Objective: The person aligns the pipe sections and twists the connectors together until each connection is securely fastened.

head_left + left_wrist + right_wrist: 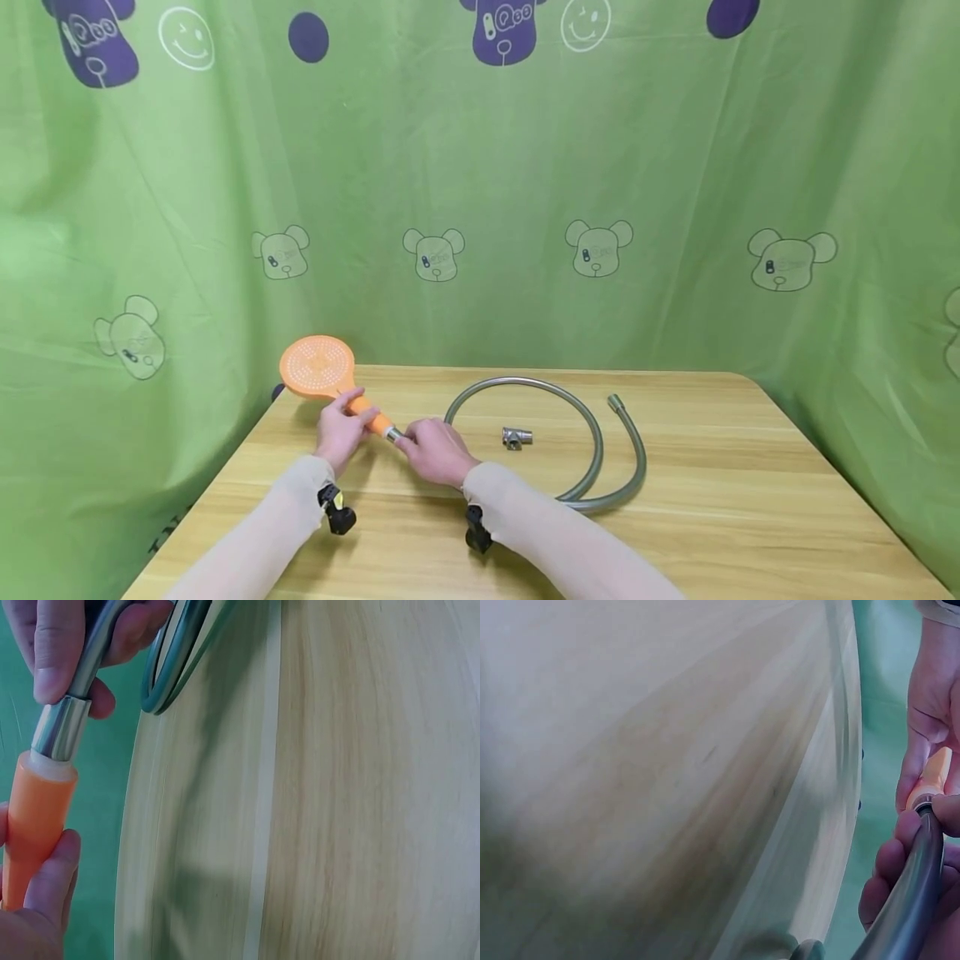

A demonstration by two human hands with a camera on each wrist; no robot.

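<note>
An orange shower head [317, 367] with a round, dotted face is held above the table's left side. My left hand [341, 435] grips its orange handle [36, 817], thumb and fingers around it. At the handle's lower end, a metal hose connector [61, 729] meets the white collar. My right hand [437, 452] pinches the grey shower hose [909, 900] just behind that connector. From there the hose loops over the table to the right, ending in a loose metal fitting [615, 403]. Whether the connector's thread is engaged cannot be seen.
A small chrome angle valve [516, 437] lies inside the hose loop on the wooden table [750, 483]. Green patterned cloth [510, 167] hangs behind the table and at both sides. Each wrist wears a small black camera [339, 510].
</note>
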